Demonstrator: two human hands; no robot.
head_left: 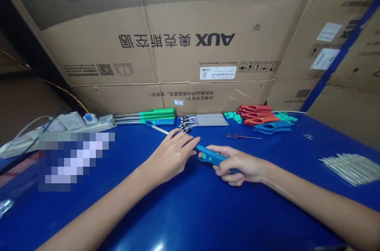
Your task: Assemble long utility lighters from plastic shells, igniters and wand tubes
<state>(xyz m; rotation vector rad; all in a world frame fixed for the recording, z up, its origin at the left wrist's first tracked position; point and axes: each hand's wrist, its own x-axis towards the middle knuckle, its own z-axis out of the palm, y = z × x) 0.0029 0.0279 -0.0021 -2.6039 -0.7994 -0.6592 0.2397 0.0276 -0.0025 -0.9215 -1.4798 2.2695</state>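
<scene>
A long-nosed lighter with a blue handle (212, 156), teal trigger parts and a thin metal tube (159, 129) is held tilted above the blue table. My right hand (242, 166) is closed around the rear of the handle. My left hand (175, 152) is closed over the front of the lighter, where tube and handle meet; its palm side is hidden. The tube's tip pokes out beyond my left fingers, toward the upper left. Beyond my right hand lies a screwdriver (245, 137) with a purplish handle.
Several finished-looking green and blue lighters (157, 115) lie at the back, beside metal tubes with wires (208, 119). Red, orange and blue handle shells (261, 118) and teal pieces (233, 116) follow. Wrapped thin rods (352, 168) lie right. Cardboard (178, 13) walls the back; a power strip (101, 122) stands left.
</scene>
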